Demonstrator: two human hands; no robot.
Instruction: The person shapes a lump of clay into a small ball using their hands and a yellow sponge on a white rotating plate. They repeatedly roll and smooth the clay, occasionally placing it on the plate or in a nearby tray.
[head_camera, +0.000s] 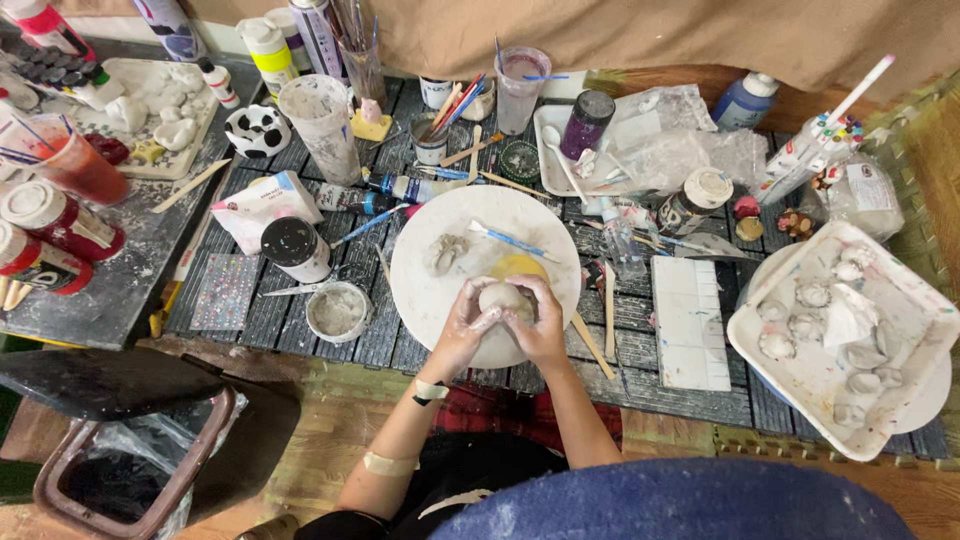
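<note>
- Clay ball (503, 298) sits cupped between my two hands, over the near edge of the round white board (430, 290).
- My left hand (466, 325) wraps the ball's left side, fingers curled and smeared pale with clay; its grip is closed on the ball.
- My right hand (542, 322) covers the right side, thumb lying over the top; that grip is closed on the ball too.
- Just beyond the grip, on the same board, lies a small grey clay piece (447, 250), and a blue-handled tool (510, 241) lies a little to its right.
- A yellow patch (517, 265) shows directly behind the ball, touching my fingers.
- Left of the grip, a small round tub (337, 311) of pale slip stands on the slatted table (660, 390).
- Right of the grip lie wooden sticks (608, 320), then a white rectangular palette (690, 322).
- Far right of the grip, a white tray (905, 290) holds small clay shapes.
</note>
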